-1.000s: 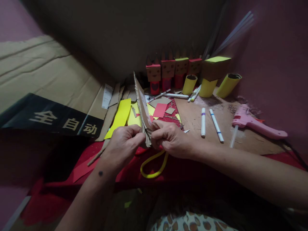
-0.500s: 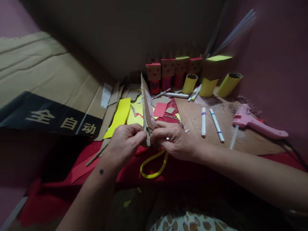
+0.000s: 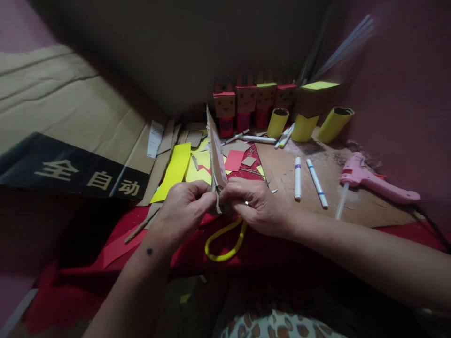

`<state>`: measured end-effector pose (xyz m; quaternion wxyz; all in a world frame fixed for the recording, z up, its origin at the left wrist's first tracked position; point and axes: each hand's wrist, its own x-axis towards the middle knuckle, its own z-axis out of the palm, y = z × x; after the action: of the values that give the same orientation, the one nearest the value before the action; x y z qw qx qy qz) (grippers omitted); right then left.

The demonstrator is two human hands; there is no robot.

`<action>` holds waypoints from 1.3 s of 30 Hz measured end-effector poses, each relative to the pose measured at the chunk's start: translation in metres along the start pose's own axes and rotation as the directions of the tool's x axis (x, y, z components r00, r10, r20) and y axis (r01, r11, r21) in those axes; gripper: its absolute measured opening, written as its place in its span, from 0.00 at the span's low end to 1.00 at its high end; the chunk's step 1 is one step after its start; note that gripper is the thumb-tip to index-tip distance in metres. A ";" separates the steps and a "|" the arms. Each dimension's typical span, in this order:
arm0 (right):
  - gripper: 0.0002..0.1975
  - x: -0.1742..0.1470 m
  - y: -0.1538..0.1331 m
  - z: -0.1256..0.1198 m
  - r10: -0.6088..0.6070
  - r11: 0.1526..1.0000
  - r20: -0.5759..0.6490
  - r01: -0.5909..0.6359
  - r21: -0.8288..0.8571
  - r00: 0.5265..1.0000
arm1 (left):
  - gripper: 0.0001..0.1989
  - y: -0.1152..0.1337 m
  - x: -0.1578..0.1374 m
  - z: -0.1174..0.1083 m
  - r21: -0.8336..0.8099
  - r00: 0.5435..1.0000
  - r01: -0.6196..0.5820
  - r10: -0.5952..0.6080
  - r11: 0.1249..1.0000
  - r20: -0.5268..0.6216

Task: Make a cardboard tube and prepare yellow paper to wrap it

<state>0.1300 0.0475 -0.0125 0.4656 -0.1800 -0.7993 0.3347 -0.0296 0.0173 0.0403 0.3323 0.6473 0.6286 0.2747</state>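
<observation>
A piece of cardboard [image 3: 216,157] stands on edge between my two hands, its long side pointing away from me. My left hand [image 3: 186,202] pinches its near end from the left, thumb and fingers closed. On the other side my right hand [image 3: 248,202] grips the same end with curled fingers and wears a ring. The near edge looks torn or split. Beneath the right hand hangs a yellow loop [image 3: 225,257] over the red cloth [image 3: 190,249]; what it belongs to is hidden. Yellow paper [image 3: 174,171] and a red paper piece [image 3: 235,160] lie near the cardboard.
A pink glue gun [image 3: 373,180] rests at the right on a brown board [image 3: 282,178] beside two markers [image 3: 298,178]. Several cardboard figures [image 3: 224,110] and yellow tubes [image 3: 278,123] stand at the back. A large cardboard box [image 3: 77,108] rises at the left.
The fingers of my right hand have shifted slightly at the cardboard's near end. Both hands keep their grip, and the rest looks almost the same.
</observation>
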 end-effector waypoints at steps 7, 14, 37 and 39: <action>0.09 0.000 -0.003 0.000 -0.054 0.990 0.000 0.053 -0.128 0.999 | 0.11 -0.001 -0.001 0.004 0.137 0.999 -0.008 0.014 0.991 -0.041; 0.05 0.004 -0.008 -0.001 0.018 0.986 -0.031 -0.023 -0.166 0.999 | 0.10 -0.002 0.011 0.002 -0.007 0.996 0.063 -0.062 0.998 0.067; 0.10 0.021 -0.024 -0.011 0.286 0.937 0.073 -0.262 -0.232 0.956 | 0.13 0.016 -0.010 0.014 0.459 0.928 -0.143 0.280 0.877 -0.245; 0.11 0.020 -0.020 -0.009 0.293 0.931 0.039 -0.276 -0.239 0.955 | 0.13 0.015 -0.008 0.017 0.454 0.921 -0.121 0.270 0.883 -0.280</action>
<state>0.1280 0.0486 0.0174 0.3584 -0.3342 -0.8148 0.3098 -0.0080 0.0079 0.0415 0.0404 0.7089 0.6510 0.2683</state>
